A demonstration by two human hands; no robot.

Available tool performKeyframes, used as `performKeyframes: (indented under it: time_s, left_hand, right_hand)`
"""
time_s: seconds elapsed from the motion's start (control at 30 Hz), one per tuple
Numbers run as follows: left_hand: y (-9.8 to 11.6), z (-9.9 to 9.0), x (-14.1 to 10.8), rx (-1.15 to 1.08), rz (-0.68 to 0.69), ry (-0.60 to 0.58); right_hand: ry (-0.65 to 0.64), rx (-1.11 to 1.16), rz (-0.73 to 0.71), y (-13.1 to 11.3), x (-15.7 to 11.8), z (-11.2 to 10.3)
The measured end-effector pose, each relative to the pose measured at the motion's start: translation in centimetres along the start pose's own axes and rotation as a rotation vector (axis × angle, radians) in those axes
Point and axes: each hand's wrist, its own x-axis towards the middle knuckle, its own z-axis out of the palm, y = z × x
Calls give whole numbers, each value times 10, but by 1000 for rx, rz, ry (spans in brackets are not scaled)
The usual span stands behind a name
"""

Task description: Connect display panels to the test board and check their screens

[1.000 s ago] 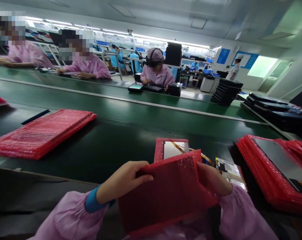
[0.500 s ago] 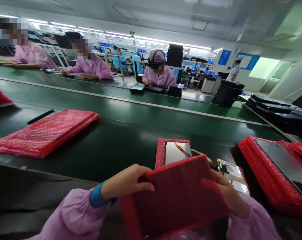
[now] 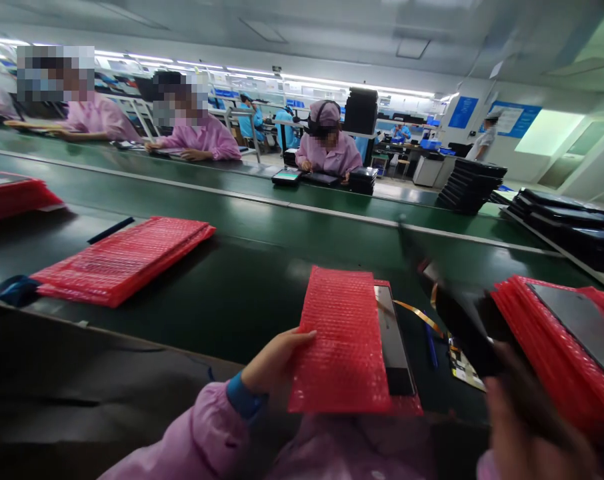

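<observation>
My left hand (image 3: 277, 363) grips the left edge of a red bubble-wrap bag (image 3: 339, 347), with the thumb on top. The bag lies over part of a display panel (image 3: 396, 333) with a dark lower strip, itself on more red bubble wrap. My right hand (image 3: 512, 433), blurred by motion, holds a thin dark flat panel (image 3: 472, 327) tilted steeply. An orange flex cable (image 3: 419, 317) runs to a circuit board (image 3: 465, 367) beside the panel. Next to the board lies a blue pen-like tool (image 3: 431, 343).
A stack of red bubble bags (image 3: 127, 260) lies to the left, with a blue band (image 3: 17, 290) beside it. More red bags with panels (image 3: 562, 347) are piled on the right. Black device stacks (image 3: 469, 187) stand across the green bench (image 3: 262, 267). Co-workers in pink (image 3: 327, 150) sit opposite.
The dark panel is out of the red bag and has swung right in my right hand. My left hand has brought the flattened bag over the display panel.
</observation>
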Motion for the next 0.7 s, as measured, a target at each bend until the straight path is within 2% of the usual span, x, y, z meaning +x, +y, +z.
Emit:
performKeyframes:
  time_s: [0.03,0.07,0.13,0.2,0.27,0.37,0.43,0.5,0.6,0.67,0.7]
  left_hand:
    - [-7,7,0,-45,-2,-1]
    - [-13,13,-1,-87,-6,2]
    - [-21,24,-3,-171,-30,3]
    - [-26,32,-5,-250,-55,-6]
    - [-28,37,-6,-308,-56,-9]
    - [-29,36,-7,-284,18,32]
    - [-28,32,-8,-208,95,84]
    - [-26,26,-10,-132,138,142]
    - [-20,20,-15,-40,107,187]
    - [-17,19,-16,7,97,186]
    - [-16,20,-16,20,97,175]
  right_hand:
    - [-36,59,-157,-22,5,13]
    - [-131,93,-365,-41,10,27]
    - [-137,41,-558,-70,16,54]
    - [-152,-4,-658,-86,15,76]
    - [-186,-20,-729,-93,10,89]
    - [-309,50,-781,-92,12,90]
    - [-426,158,-725,-81,23,87]
    - [-451,215,-572,-59,42,90]
    - [-283,90,-142,-13,69,113]
    - [-292,51,123,19,81,132]
    - [-286,45,192,33,87,139]
